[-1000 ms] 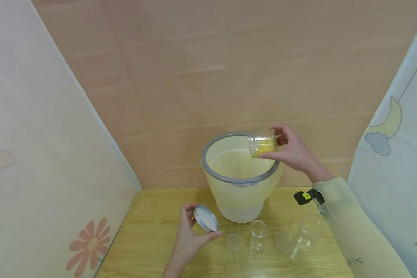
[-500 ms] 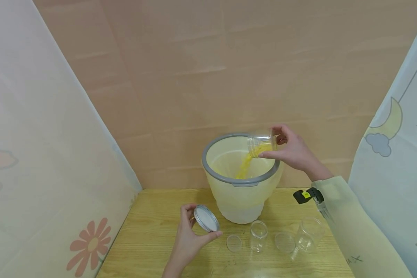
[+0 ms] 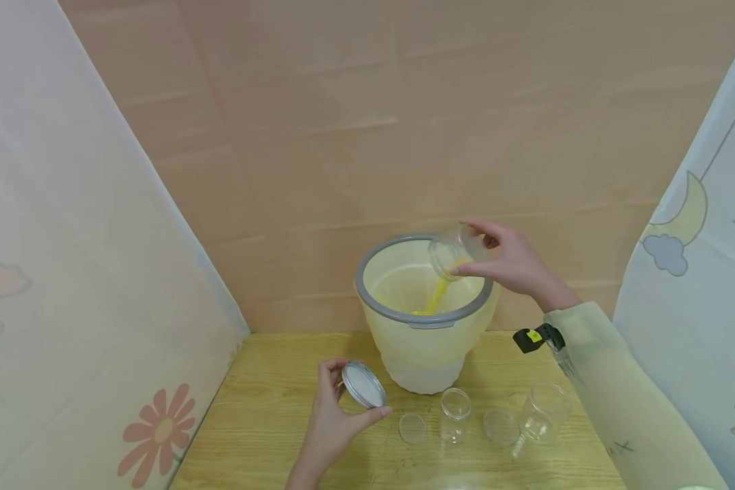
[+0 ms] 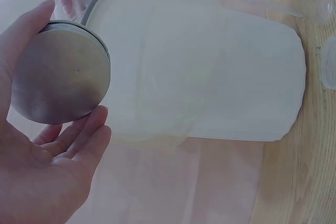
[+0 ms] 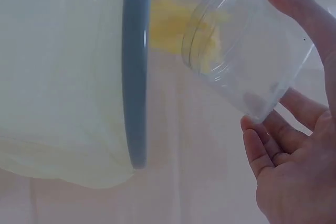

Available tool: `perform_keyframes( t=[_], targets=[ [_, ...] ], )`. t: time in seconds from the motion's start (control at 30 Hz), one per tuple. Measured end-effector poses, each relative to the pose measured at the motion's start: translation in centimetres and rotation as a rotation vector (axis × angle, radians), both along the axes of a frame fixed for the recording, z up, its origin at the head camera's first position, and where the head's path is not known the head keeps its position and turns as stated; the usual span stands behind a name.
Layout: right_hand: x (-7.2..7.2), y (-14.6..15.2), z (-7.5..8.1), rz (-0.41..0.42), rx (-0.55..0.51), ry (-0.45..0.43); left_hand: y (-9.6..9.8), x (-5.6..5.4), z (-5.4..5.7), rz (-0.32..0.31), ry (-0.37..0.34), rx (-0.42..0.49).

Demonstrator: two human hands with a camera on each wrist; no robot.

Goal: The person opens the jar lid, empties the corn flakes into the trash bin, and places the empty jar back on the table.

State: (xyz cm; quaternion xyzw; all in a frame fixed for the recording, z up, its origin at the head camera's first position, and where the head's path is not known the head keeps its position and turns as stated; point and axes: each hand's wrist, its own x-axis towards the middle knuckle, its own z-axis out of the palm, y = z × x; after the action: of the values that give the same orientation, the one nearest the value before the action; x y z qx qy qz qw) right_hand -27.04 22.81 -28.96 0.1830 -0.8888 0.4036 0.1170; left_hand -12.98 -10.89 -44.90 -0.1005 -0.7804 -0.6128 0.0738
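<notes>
My right hand (image 3: 511,264) grips a clear jar (image 5: 262,51) tilted mouth-down over the bucket. Yellow bits (image 5: 173,22) stream out of its mouth, and a few still lie inside near the neck. Below, the cream bucket (image 3: 425,354) with a grey rim (image 3: 361,279) stands on the table, with yellow showing inside it. In front of the bucket on the left, my left hand (image 3: 333,422) holds a round silver lid (image 4: 63,74) by its edge between thumb and fingers. The lid's pale inner side faces up in the head view.
Before the bucket on the wooden table (image 3: 269,381) stand a small clear jar (image 3: 455,416) and a larger clear jar (image 3: 545,414). Two clear discs (image 3: 412,428) lie beside them. Patterned cloth walls rise at left and right, with a plain tan sheet behind.
My right hand has tipped the jar further down and shifted slightly left. The yellow bits have mostly poured from it into the bucket. My left hand with the lid has stayed still.
</notes>
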Motion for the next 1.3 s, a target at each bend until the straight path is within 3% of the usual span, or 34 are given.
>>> perform_keyframes(
  t=[0.33,0.47,0.63,0.87,1.3],
  targets=[
    [-0.6,-0.6,-0.2,0.039,0.118,-0.001,0.1,0.0,0.1,-0.001,0.003,-0.003],
    [-0.7,-0.8,-0.2,0.050,0.107,0.024,0.1,0.0,0.1,0.003,0.004,0.000],
    [-0.7,-1.1,0.0,0.007,0.049,0.041,0.0,0.0,0.1,0.010,0.001,0.005],
    [-0.7,-1.2,-0.8,0.042,0.210,0.026,0.0,0.0,0.1,0.001,-0.010,0.017],
    [0.3,-1.8,-1.0,0.000,0.025,0.002,-0.6,-0.4,-0.2,0.040,0.014,0.002]
  ],
)
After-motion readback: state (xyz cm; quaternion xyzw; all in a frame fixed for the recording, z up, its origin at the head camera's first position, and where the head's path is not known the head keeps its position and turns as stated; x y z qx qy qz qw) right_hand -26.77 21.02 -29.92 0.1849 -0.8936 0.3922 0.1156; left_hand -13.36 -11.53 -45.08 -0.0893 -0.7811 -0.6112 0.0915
